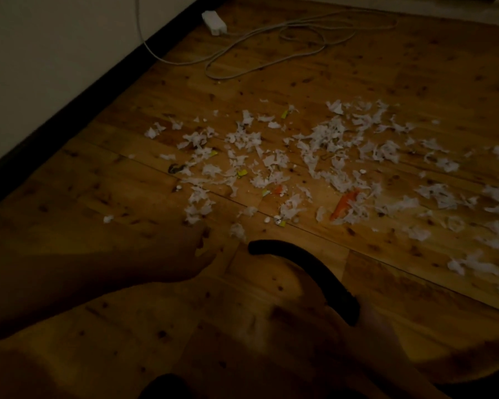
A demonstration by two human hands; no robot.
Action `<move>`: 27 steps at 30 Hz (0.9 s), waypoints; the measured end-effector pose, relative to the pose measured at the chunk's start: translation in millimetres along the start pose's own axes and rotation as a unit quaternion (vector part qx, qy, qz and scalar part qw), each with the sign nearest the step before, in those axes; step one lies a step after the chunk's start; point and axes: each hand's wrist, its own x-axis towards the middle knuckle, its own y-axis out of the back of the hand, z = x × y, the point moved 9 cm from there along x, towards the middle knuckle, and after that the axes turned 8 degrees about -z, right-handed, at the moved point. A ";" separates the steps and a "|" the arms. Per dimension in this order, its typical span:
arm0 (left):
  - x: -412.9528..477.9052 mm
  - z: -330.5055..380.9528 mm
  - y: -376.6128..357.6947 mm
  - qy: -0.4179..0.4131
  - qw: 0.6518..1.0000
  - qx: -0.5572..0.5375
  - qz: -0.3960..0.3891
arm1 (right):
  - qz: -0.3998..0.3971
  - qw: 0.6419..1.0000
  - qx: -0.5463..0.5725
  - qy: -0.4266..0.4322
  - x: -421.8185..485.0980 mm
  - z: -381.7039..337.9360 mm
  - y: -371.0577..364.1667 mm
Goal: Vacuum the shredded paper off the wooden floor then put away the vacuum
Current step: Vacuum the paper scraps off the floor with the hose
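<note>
Far left, the dark skirting (pixel 69 99) runs along the wall, well beyond the left hand (pixel 188 251). That hand reaches low over the wooden floor (pixel 84 197), right at the near edge of the mess. It is deep in shadow, and I can't tell how its fingers lie or whether it holds anything.

Just right of it is the black vacuum hose (pixel 333 283), curving with its open end toward the scraps. It looks light and bendy, so I'd grip close to the mouth for aim. Its lower end runs into the right hand (pixel 314 323), which is a dark blur. It probably has the hose, but I can't make out a grip.

The shredded paper (pixel 323 145) lies ahead of both hands and spreads far past the right one. It's thin, soft, featherweight stuff that should lift easily and scatter at a careless swipe. Mixed in are yellow bits (pixel 241 173) and orange scraps (pixel 344 203). They may be stiffer, so expect a second pass there.

Watch the far side: a white power adapter (pixel 213 23) and its looping cable (pixel 271 50) lie well beyond the paper, apart from it. The nearest loop is the one snag if the nozzle strays that far.
</note>
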 end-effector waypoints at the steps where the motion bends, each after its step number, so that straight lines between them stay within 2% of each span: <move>1: 2.6 0.7 -1.7 -0.003 0.999 -0.034 0.034 | 0.002 1.000 0.003 -0.002 1.1 -0.9 -1.5; 5: 16.0 -5.1 -20.0 0.009 0.976 -0.164 0.142 | -0.004 1.000 0.025 -0.006 8.5 -7.9 0.7; 8: 22.9 -16.9 -43.2 0.062 0.954 -0.257 0.139 | -0.008 0.999 0.033 0.001 14.0 -11.8 3.2; 16: 12.4 -54.8 -63.6 0.130 0.934 -0.295 0.153 | -0.022 1.000 0.003 0.008 27.4 -23.7 -5.5; 27: 6.3 -87.3 -54.6 0.125 0.929 -0.294 0.185 | 0.000 0.997 -0.037 0.063 53.2 -78.1 -15.2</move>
